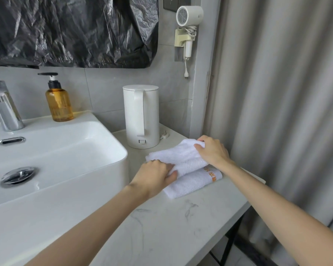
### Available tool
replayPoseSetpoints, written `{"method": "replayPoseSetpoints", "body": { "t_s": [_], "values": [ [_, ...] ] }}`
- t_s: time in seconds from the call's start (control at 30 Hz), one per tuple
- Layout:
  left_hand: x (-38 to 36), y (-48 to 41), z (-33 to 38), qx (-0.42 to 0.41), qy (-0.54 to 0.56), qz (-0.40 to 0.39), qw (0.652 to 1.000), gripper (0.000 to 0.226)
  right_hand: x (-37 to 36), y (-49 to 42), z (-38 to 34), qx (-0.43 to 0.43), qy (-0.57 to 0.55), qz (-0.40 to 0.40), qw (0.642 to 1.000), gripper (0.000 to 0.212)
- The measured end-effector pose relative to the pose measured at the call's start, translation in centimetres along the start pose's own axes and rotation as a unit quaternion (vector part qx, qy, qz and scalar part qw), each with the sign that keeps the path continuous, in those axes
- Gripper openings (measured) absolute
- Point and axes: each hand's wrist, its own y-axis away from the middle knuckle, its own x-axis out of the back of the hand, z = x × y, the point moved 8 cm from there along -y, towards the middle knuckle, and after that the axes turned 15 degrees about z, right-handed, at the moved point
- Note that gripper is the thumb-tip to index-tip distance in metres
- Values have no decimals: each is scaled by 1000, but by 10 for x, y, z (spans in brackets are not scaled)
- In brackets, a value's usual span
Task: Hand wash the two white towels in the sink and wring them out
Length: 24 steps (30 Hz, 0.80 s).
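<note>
Two folded white towels lie stacked on the marble counter to the right of the sink [69, 150]. The upper towel [179, 154] is plain white. The lower towel [192, 183] carries an orange printed band at its right end. My left hand [154, 177] grips the near left edge of the upper towel, fingers curled into the fold. My right hand [211, 152] pinches the upper towel's far right corner, which is raised a little. The sink basin holds no water, and its chrome drain plug [19, 175] sits at the left.
A white electric kettle [141, 116] stands just behind the towels. An amber soap pump bottle [58, 100] and a chrome faucet [5, 110] sit on the sink's back rim. A hair dryer [188, 22] hangs on the wall. Grey curtain [277, 112] at right.
</note>
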Motion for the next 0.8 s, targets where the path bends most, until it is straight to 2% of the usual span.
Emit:
{"method": "replayPoseSetpoints", "body": {
  "t_s": [0.1,0.17,0.23,0.27,0.33,0.37,0.43,0.5,0.57,0.73,0.8],
  "values": [
    [7,10,18,-36,-8,23,999,36,-1,7,13,9,3,0,1000,26],
    [4,14,24,-37,10,15,999,40,-16,17,31,-8,41,-57,998,31],
    [3,14,16,28,74,0,997,44,-26,27,44,-16,78,-95,992,39],
    [2,13,10,60,96,-7,994,45,-25,29,41,1,72,-80,994,42],
    [-6,8,8,70,77,-33,994,48,-18,30,21,70,20,-37,997,45],
    [-14,6,8,72,59,-57,994,52,-19,32,8,105,-8,-43,994,46],
    [-31,5,4,104,37,-106,988,64,-35,38,-9,140,-25,-120,983,46],
    [-48,7,-3,142,33,-137,980,75,-56,44,-10,130,0,-204,970,46],
    [-59,8,-10,161,51,-142,975,79,-67,42,-7,104,0,-235,966,46],
    [-66,12,-19,186,121,-146,964,78,-75,34,-8,86,-35,-247,965,45],
    [-60,14,-17,190,154,-132,961,75,-66,34,-13,60,-91,-222,969,44]
  ]
}}
